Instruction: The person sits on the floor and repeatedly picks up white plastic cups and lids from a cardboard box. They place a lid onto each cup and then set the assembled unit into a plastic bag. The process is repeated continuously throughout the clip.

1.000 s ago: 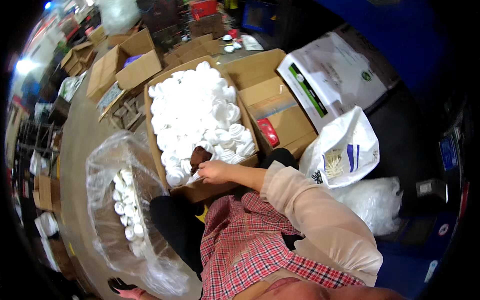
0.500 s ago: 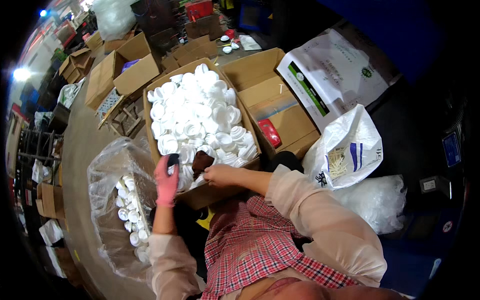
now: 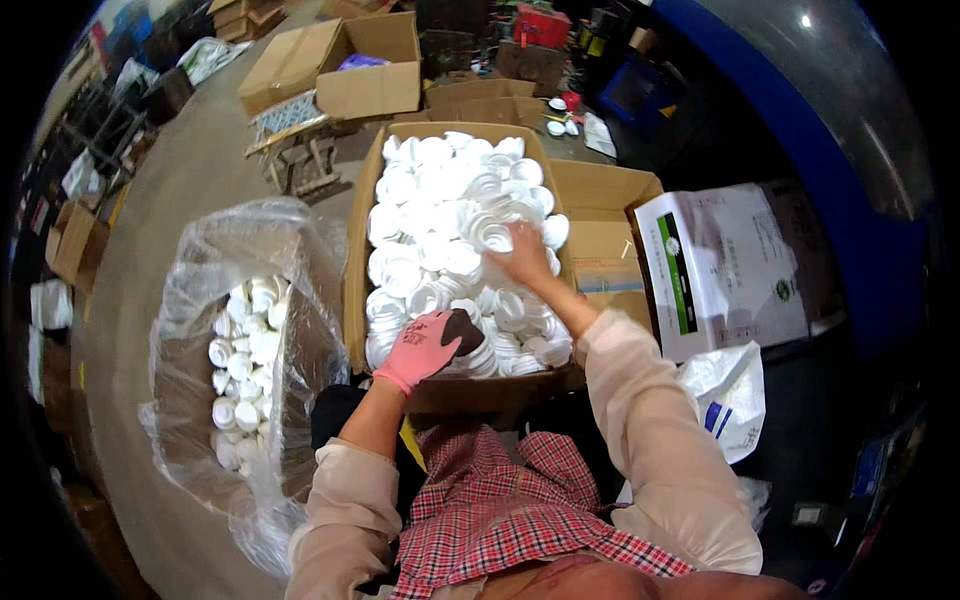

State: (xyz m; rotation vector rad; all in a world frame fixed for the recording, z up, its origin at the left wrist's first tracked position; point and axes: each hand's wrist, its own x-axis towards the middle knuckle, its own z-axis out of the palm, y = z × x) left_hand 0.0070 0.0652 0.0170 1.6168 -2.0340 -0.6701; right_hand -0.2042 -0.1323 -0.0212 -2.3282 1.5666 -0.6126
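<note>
facing upward, round white piece

White caps are brightly lit, detail partly washed out. The right hand shows slight blur. The far right is dim. Straight edges curve; corners are black.

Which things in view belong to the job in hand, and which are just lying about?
In the job:
gloved left hand
bare right hand
white round pieces
cardboard box holding them
probably the plastic-lined box of white pieces

Seemingly lying about:
open carton with purple item
red box at back
</note>
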